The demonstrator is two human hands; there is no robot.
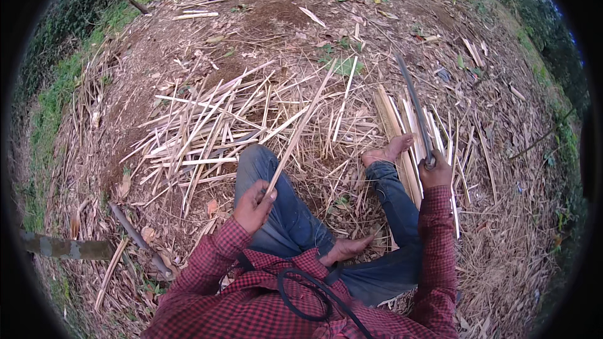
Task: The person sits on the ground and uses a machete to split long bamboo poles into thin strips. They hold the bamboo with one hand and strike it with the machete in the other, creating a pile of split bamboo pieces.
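Note:
Over my bent left knee, my left hand (254, 206) is closed around the lower end of a long, thin split wood strip (306, 119), which slants up and away to the right. My right hand (436, 171) grips the handle of a machete (414, 97); its long dark blade points away from me, clear of the strip. Below the blade, beside my right foot (389, 149), lie several wider split wood pieces (397, 122). To the left, beyond my left knee, a loose pile of pale thin strips (210, 122) covers the ground.
Dry leaves and wood shavings litter the soil all around. A dark stick (139, 238) lies at my left, near a thick mottled branch (69, 248). More split pieces (198, 14) rest far left, and others (472, 52) far right. A green leaf (344, 66) lies ahead.

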